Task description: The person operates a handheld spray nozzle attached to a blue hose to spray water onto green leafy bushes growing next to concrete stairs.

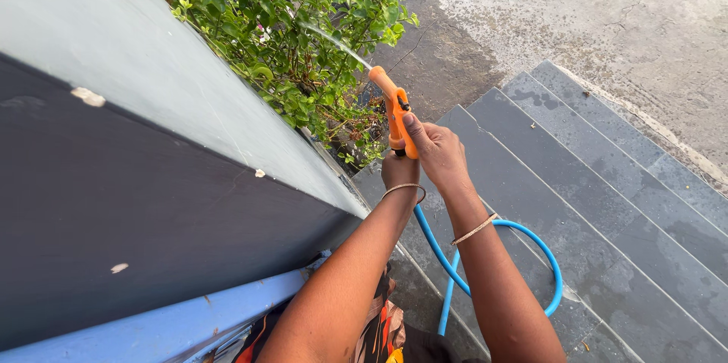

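An orange hose spray nozzle (pixel 391 105) points up and left at a green leafy bush (pixel 288 22). A thin jet of water (pixel 337 44) leaves its tip and reaches into the leaves. My right hand (pixel 440 154) grips the nozzle's handle, thumb on the lever. My left hand (pixel 400 171) holds the base of the nozzle from below, partly hidden behind the right hand. A blue hose (pixel 485 257) loops down from the nozzle across the steps. Both wrists wear thin bangles.
A wide grey ledge with a dark wall face (pixel 152 166) fills the left side. Dark grey stone steps (pixel 591 181) descend at the right toward a wet concrete ground (pixel 576 14). A blue painted rail (pixel 152 317) runs along the bottom left.
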